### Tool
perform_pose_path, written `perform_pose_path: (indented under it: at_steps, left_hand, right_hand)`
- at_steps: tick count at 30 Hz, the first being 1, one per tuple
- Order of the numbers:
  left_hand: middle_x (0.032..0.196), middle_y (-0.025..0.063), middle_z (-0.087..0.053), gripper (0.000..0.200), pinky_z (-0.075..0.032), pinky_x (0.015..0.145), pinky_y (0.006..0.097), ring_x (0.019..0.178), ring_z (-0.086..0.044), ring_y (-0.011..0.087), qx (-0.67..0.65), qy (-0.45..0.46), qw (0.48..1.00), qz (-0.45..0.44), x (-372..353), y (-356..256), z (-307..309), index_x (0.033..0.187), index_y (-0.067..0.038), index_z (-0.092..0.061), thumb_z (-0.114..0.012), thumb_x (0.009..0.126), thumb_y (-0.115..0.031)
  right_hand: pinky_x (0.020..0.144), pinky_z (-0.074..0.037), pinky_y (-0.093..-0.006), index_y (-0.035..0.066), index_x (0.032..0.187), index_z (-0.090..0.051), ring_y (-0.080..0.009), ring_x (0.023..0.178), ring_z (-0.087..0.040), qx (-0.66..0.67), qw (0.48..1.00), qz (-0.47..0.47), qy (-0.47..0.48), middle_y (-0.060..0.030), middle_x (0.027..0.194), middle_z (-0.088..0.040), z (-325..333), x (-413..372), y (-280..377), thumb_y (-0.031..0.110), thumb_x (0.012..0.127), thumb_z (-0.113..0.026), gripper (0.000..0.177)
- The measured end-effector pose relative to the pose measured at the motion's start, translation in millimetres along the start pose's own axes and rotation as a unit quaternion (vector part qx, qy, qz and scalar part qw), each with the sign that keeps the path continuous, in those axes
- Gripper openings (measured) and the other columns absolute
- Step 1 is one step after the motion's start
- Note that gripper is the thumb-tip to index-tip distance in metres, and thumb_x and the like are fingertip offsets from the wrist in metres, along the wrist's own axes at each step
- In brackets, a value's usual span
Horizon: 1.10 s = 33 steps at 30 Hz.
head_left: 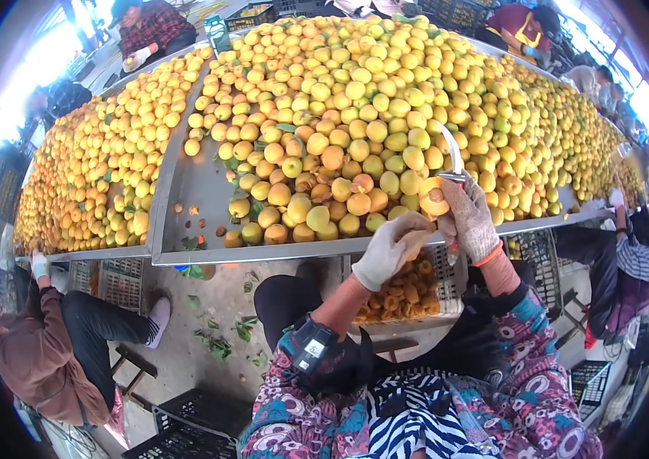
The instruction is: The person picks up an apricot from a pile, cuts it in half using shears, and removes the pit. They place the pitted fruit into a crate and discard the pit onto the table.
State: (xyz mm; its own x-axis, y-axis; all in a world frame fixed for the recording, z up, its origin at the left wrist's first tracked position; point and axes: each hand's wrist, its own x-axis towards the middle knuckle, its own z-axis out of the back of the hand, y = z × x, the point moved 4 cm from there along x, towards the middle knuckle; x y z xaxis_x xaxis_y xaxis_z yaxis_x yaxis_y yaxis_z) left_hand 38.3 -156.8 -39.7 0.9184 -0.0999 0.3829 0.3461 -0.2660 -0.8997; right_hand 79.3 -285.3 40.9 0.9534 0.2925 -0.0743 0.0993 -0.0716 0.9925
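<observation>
Both my hands wear pale, stained work gloves and meet above the tray's front edge. In my right hand (471, 218) is a knife (455, 153), its curved blade pointing up and away. A cut apricot (433, 197), its orange inside showing, sits at the right fingertips, between the two hands. My left hand (395, 249) is closed, its fingertips just below that fruit; what is in its fingers, I cannot tell. Whole yellow-orange apricots (370, 115) are heaped just beyond my hands. Below them stands a crate of apricot halves (401, 294).
A metal sorting tray (263, 254) with a raised rim and a divider (175, 164) spans the view. People work around it, one seated at left (49, 359), another at right (638, 260). A black crate (194, 421) and fallen leaves (216, 344) are on the floor.
</observation>
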Motion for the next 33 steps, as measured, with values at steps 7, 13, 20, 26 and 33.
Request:
perform_pose_path:
  at_steps: [7, 13, 20, 26, 33]
  left_hand:
    - [0.099, 0.0054, -0.061, 0.042, -0.048, 0.073, 0.0236, 0.080, -0.058, 0.0129, -0.028, -0.085, 0.995, 0.042, 15, -32, 0, 0.130, -0.001, -0.047, -0.051, 0.093, -0.021]
    - [0.096, 0.0056, -0.059, 0.035, -0.050, 0.067, 0.0240, 0.075, -0.060, 0.0128, -0.249, -0.172, 0.948, 0.102, 14, -22, 30, 0.120, 0.001, -0.051, -0.050, 0.093, -0.021]
    - [0.082, 0.0031, -0.054, 0.027, -0.037, 0.049, 0.0166, 0.061, -0.049, 0.0045, -0.177, -0.168, 0.966, 0.087, 5, -31, 38, 0.106, -0.004, -0.053, -0.040, 0.099, -0.027]
    - [0.087, 0.0036, -0.056, 0.029, -0.039, 0.045, 0.0205, 0.058, -0.050, 0.0090, 0.124, -0.200, 0.972, 0.005, 3, -19, 48, 0.111, -0.007, -0.051, -0.041, 0.098, -0.031]
    - [0.087, 0.0047, -0.058, 0.018, -0.040, 0.046, 0.0236, 0.059, -0.053, 0.0106, -0.247, -0.378, 0.871, 0.195, 0, 16, 60, 0.101, -0.003, -0.056, -0.052, 0.092, -0.017]
  right_hand:
    - [0.046, -0.041, -0.0227, 0.006, 0.108, -0.054, -0.0083, 0.050, -0.050, -0.245, 0.958, 0.140, 0.052, 0.0021, 0.065, -0.053, -6, 20, -11, 0.021, 0.093, -0.056, 0.021]
    - [0.043, -0.038, -0.0240, 0.005, 0.100, -0.055, -0.0113, 0.047, -0.045, -0.082, 0.982, 0.170, -0.001, 0.0013, 0.059, -0.049, -26, 57, 11, 0.024, 0.095, -0.052, 0.020]
    - [0.034, -0.028, -0.0225, 0.007, 0.093, -0.054, -0.0065, 0.039, -0.037, 0.174, 0.960, 0.217, -0.029, 0.0023, 0.056, -0.045, -90, 55, 36, 0.032, 0.098, -0.047, 0.026]
    - [0.051, -0.045, -0.0233, 0.004, 0.105, -0.054, -0.0104, 0.061, -0.053, 0.213, 0.930, 0.274, 0.122, -0.0046, 0.086, -0.058, -96, 64, 17, 0.020, 0.096, -0.051, 0.019]
    - [0.072, -0.048, -0.0195, 0.001, 0.110, -0.054, -0.0088, 0.086, -0.058, 0.135, 0.944, 0.286, 0.090, -0.0036, 0.097, -0.060, -118, 56, 7, 0.006, 0.087, -0.060, 0.024]
